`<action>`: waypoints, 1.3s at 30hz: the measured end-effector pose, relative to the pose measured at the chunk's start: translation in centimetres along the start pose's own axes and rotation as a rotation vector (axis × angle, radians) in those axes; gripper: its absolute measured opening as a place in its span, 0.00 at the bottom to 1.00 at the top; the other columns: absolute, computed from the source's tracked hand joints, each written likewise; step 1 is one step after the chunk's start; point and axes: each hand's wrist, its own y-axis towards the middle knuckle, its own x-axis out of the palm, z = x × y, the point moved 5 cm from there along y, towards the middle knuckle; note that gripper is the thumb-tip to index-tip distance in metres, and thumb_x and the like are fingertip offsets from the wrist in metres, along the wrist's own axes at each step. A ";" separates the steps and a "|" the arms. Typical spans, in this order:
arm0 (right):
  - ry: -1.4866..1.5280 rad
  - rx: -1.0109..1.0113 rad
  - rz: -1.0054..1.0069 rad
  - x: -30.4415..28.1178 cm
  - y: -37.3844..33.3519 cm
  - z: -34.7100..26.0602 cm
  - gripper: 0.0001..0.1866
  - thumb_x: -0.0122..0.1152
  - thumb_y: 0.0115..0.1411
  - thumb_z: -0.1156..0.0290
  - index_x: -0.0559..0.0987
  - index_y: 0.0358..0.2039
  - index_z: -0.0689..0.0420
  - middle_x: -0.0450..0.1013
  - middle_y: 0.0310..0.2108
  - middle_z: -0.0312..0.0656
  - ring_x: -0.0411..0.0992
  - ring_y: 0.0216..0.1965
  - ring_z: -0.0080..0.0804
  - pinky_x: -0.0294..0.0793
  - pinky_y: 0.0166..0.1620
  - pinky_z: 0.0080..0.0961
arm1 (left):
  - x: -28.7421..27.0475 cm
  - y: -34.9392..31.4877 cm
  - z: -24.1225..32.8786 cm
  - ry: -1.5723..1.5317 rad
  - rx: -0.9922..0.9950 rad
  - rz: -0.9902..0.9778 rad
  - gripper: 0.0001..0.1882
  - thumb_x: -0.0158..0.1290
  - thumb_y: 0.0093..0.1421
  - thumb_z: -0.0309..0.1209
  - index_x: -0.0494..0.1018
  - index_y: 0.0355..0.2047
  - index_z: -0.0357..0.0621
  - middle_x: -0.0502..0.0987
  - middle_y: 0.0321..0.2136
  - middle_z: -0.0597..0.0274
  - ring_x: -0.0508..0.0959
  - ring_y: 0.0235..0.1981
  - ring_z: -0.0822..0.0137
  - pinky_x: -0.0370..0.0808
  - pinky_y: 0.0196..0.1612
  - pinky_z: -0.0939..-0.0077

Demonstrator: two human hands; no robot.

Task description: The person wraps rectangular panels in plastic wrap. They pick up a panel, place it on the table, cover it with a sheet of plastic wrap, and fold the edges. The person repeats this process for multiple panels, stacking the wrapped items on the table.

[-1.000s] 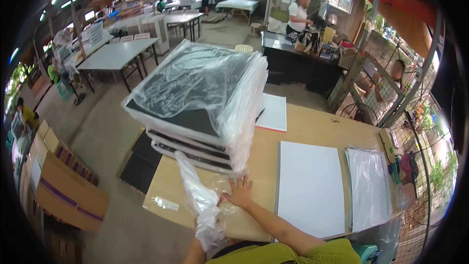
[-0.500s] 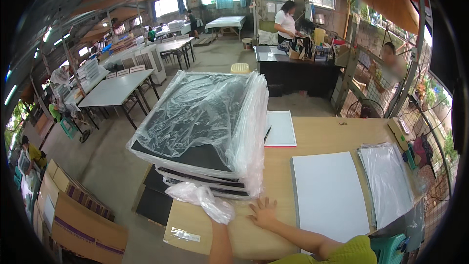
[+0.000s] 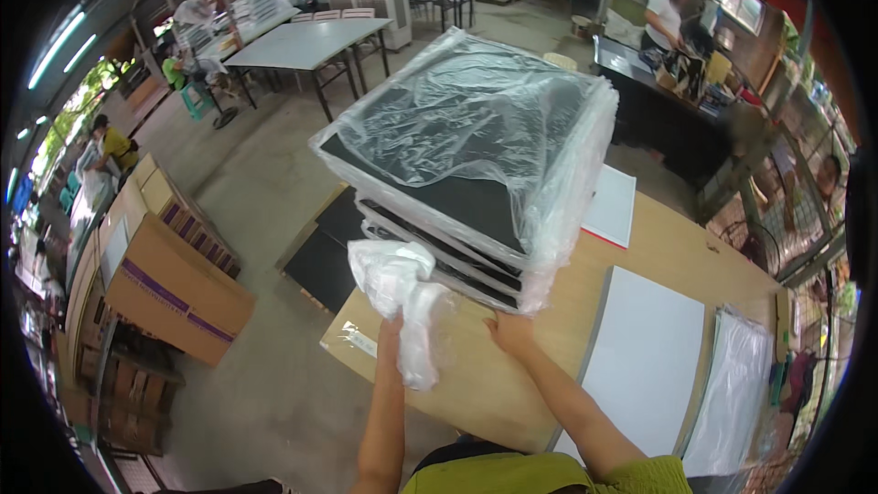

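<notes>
Both hands (image 3: 509, 329) shifted to one wrapped stack (image 3: 476, 155).

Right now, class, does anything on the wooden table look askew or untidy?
Yes. The stack of black boards sits twisted to the table edge, overhanging its far side. Its clear plastic wrap is torn open and crumpled; the left hand holds a loose bunch.

Big plastic-wrapped stack of black boards (image 3: 476, 165) sits mid-desk (image 3: 512, 384). Brown cardboard boxes (image 3: 174, 288) with a purple stripe stand on the floor far left. A small clear packet with a white label (image 3: 352, 337) lies at the desk's near-left corner.
</notes>
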 end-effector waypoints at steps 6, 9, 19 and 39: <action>0.170 -0.426 0.451 -4.8 -6.7 -1.1 0.25 0.63 0.45 0.67 0.74 0.46 0.52 0.69 0.47 0.46 0.64 0.50 0.48 0.59 0.54 0.44 | 4.1 -4.4 3.0 0.195 0.259 0.203 0.21 0.54 0.57 0.33 0.66 0.46 0.31 0.74 0.38 0.54 0.74 0.38 0.63 0.72 0.41 0.70; 0.560 -0.348 0.464 -13.7 -10.5 -4.0 0.27 0.66 0.41 0.69 0.74 0.46 0.54 0.69 0.47 0.45 0.64 0.51 0.44 0.60 0.54 0.41 | 7.2 -6.8 2.9 0.589 0.522 0.166 0.23 0.57 0.54 0.35 0.66 0.44 0.30 0.72 0.40 0.50 0.73 0.41 0.59 0.70 0.43 0.68; 1.311 0.119 0.416 -16.7 -16.8 1.9 0.44 0.74 0.38 0.65 0.62 0.55 0.59 0.66 0.49 0.44 0.65 0.51 0.38 0.65 0.52 0.32 | 22.9 -15.2 -3.1 0.650 0.578 -0.475 0.32 0.64 0.44 0.35 0.65 0.47 0.35 0.54 0.55 0.52 0.62 0.55 0.55 0.65 0.52 0.65; 1.811 0.577 -0.094 -10.4 -28.4 30.8 0.27 0.55 0.59 0.65 0.61 0.53 0.68 0.68 0.45 0.53 0.71 0.45 0.45 0.74 0.47 0.41 | 24.0 -8.5 -23.3 0.717 -0.373 -0.489 0.35 0.58 0.54 0.38 0.56 0.58 0.43 0.66 0.51 0.53 0.71 0.48 0.59 0.72 0.46 0.60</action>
